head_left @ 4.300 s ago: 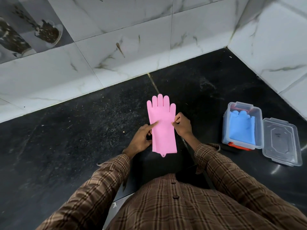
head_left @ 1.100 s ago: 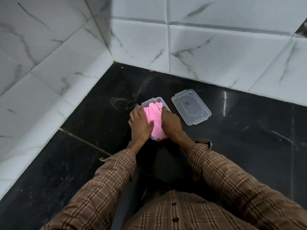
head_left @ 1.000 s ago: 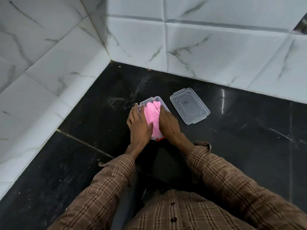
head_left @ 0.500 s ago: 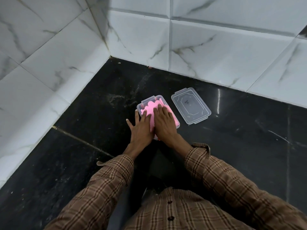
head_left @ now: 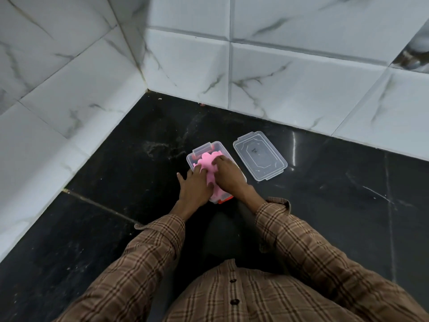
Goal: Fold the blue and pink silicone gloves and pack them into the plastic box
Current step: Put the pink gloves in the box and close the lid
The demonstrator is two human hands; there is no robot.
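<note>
The clear plastic box (head_left: 204, 148) stands on the black floor near the wall corner. A folded pink silicone glove (head_left: 210, 162) lies inside it, its fingers pointing to the far end. My right hand (head_left: 228, 175) lies flat on top of the glove and presses it down. My left hand (head_left: 195, 188) rests with spread fingers on the box's left side, touching the glove's edge. The blue glove is hidden, under the pink one if it is in the box. An orange clip (head_left: 225, 200) shows at the box's near end.
The box's clear lid (head_left: 260, 155) lies upside down on the floor just right of the box. White marble wall tiles (head_left: 290, 84) close off the far side and the left, meeting in a corner (head_left: 146, 89). Black floor spreads to the right and left.
The pink glove went from the floor into the box. In the last second my right hand slid from the glove's right side onto its top, and my left hand eased to the box's left edge.
</note>
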